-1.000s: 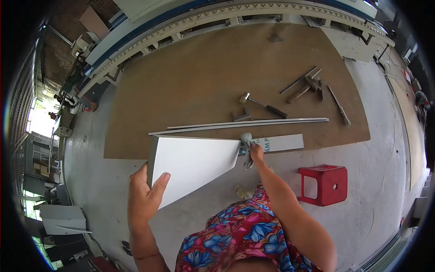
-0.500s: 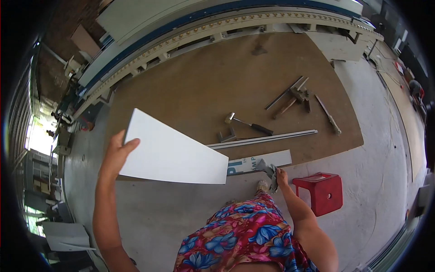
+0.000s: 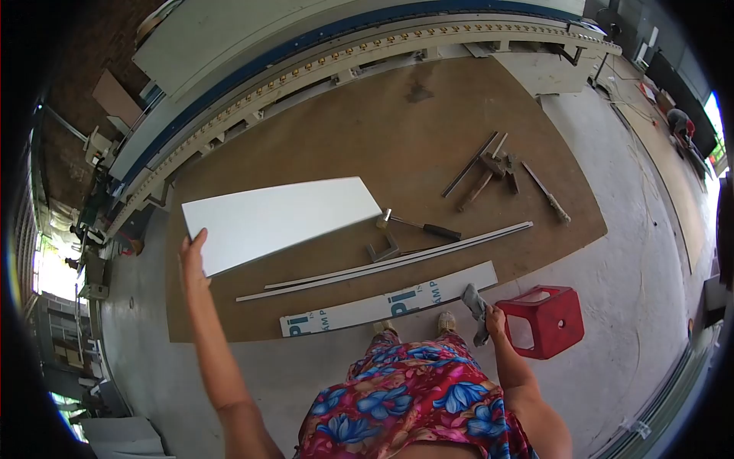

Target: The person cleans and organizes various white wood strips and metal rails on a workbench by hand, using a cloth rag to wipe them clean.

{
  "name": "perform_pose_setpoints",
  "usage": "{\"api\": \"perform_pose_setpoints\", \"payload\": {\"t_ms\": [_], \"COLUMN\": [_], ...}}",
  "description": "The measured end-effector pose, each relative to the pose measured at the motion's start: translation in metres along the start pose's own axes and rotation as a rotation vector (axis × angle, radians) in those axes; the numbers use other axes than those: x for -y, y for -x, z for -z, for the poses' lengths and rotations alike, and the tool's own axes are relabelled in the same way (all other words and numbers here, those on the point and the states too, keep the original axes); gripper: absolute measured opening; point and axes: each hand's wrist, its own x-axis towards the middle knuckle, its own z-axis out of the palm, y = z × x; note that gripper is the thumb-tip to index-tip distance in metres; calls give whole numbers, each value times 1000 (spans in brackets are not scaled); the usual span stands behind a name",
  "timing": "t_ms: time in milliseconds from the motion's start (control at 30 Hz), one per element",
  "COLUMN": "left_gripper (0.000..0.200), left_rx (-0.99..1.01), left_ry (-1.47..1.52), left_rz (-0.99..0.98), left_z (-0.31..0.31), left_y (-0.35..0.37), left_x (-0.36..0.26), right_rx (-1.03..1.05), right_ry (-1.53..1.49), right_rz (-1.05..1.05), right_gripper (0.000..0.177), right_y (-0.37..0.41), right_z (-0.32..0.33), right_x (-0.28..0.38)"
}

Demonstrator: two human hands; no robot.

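Note:
My left hand [image 3: 194,258] grips the left end of a white panel [image 3: 283,222], thumb on its upper face. The panel stretches over the brown board [image 3: 306,145], its right end close to a hammer [image 3: 419,224]. In my right hand [image 3: 495,321] a crumpled grey cloth [image 3: 476,310] is bunched, hanging by my right leg. Between my feet and the panel lie a printed white strip [image 3: 352,310] and long thin metal profiles [image 3: 397,262]. A U-shaped metal piece [image 3: 382,249] rests beside the hammer.
A red stool [image 3: 544,325] stands at my right. Farther back on the board are another hammer [image 3: 478,190], a metal bar [image 3: 469,164] and a chisel-like tool [image 3: 547,193]. A long machine [image 3: 344,65] runs along the back. A person [image 3: 679,126] crouches at far right.
The white panel has moved forward from near my body, turning to lie out over the brown board. My right hand has shifted slightly right with the cloth.

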Motion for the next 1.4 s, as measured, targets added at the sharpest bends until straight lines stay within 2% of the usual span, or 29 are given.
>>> {"api": "perform_pose_setpoints", "payload": {"t_ms": [67, 167, 233, 433, 467, 567, 667, 767, 867, 1067, 1167, 1267, 1400], "left_gripper": [47, 50, 51, 52, 52, 54, 55, 54, 56, 44, 38, 36, 37], "left_rx": [-74, -163, -210, -134, -111, -97, -71, -68, -32, -144, -114, -73, -155], "left_ry": [70, 177, 247, 361, 354, 391, 297, 92, 46, 99, 205, 175, 118], "left_rz": [7, 65, 127, 286, 250, 364, 475, 583, 558, 851, 866, 882, 902], "left_z": [-7, -24, -25, 24, 31, 69, 96, 110, 109, 86, 91, 88, 84], "left_y": [-26, -52, -71, -109, -108, -130, -133, -132, -127, -125, -132, -131, -135], "left_x": [27, 62, 90, 165, 176, 251, 321, 391, 455, 465, 499, 498, 492], "right_rx": [-21, -33, -2, 27, 19, -3, -31, -11, 20, 24, 59, 72, 80], "right_ry": [82, 10, 29, 138, 156, 206, 250, 202, 132, 207, 241, 273, 291], "right_rz": [-34, -84, -44, -54, -66, -83, -22, -104, -99, -37, -59, -92, -72], "right_gripper": [39, 38, 38, 38, 38, 39, 41, 39, 38, 37, 38, 38, 37], "right_y": [8, 40, 60, 113, 116, 121, 120, 113, 109, 114, 117, 124, 128], "right_z": [-13, -29, -39, -49, -52, -59, -57, -60, -69, -85, -88, -87, -90], "right_x": [-4, 9, 12, 45, 40, 27, 49, 72, 94, 125, 127, 136, 138]}}
